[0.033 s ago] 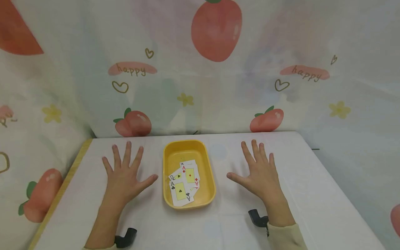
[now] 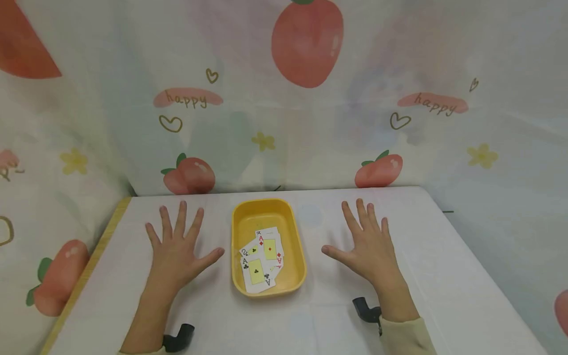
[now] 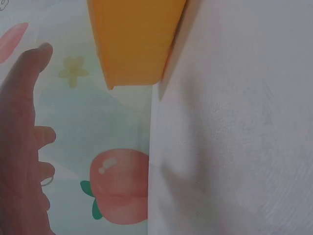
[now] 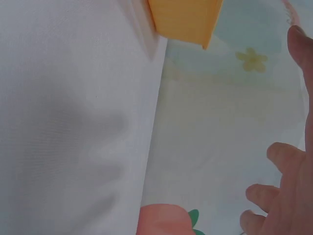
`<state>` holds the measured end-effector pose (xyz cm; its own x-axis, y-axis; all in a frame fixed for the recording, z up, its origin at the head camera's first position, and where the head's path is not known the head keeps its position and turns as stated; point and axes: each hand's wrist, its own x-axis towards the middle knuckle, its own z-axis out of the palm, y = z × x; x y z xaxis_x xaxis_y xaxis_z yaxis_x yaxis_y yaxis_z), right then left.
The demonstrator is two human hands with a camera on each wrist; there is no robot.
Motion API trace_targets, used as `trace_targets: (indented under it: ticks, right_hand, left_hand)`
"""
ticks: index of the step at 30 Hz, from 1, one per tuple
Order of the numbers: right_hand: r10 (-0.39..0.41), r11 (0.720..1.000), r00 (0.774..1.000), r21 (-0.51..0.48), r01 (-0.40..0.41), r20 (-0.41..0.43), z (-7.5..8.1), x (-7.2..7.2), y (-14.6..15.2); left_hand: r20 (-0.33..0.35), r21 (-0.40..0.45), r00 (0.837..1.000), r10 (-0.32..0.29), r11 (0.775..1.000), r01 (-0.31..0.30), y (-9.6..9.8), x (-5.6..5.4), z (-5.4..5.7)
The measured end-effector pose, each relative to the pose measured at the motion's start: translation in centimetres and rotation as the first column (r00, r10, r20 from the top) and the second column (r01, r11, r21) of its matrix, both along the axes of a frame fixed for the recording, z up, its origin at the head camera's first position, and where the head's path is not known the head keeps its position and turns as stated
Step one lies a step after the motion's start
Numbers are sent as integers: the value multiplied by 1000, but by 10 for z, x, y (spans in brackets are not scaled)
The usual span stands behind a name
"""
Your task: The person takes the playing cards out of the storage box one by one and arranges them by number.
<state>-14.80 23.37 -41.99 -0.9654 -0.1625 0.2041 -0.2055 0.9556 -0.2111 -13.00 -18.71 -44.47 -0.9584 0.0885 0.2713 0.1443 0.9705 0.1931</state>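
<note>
A yellow plastic tray [image 2: 290,276] sits in the middle of the white table. Inside it several playing cards [image 2: 256,270] overlap face up, among them an ace of clubs, an ace of diamonds and a two of clubs. To the tray's left, my left hand [image 2: 175,259] is spread palm down with all fingers straight, its thumb pointing at the tray's side. My right hand [image 2: 372,254] is spread the same way on the other side, farther from the tray. Both hands hold nothing, and in the wrist views they hover above the table, casting shadows on it.
A cloth backdrop [image 2: 284,123] printed with peaches, hearts and flowers hangs behind the table [image 2: 275,325] and along its sides. The table's left edge shows a wood-coloured strip [image 2: 84,276]. Each wrist carries a black camera mount, one on the left [image 2: 179,338] and one on the right [image 2: 366,310].
</note>
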Motion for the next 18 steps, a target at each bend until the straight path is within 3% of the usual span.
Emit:
trace_targets:
  ticks: [3,9,18]
  right_hand:
    - [7,1000,1000,2,-7,-6,0,-1,-2]
    - [64,998,998,-14,-64,-16,2,2,-6]
    - [160,982,987,-108,-158,13,11,8,-18]
  left_hand:
    - [5,11,1000,-20,1000,20,4,0,2]
    - [52,35,992,-112,993,111,30,5,0]
    - [187,57,959,-211,977,204,57,10,-11]
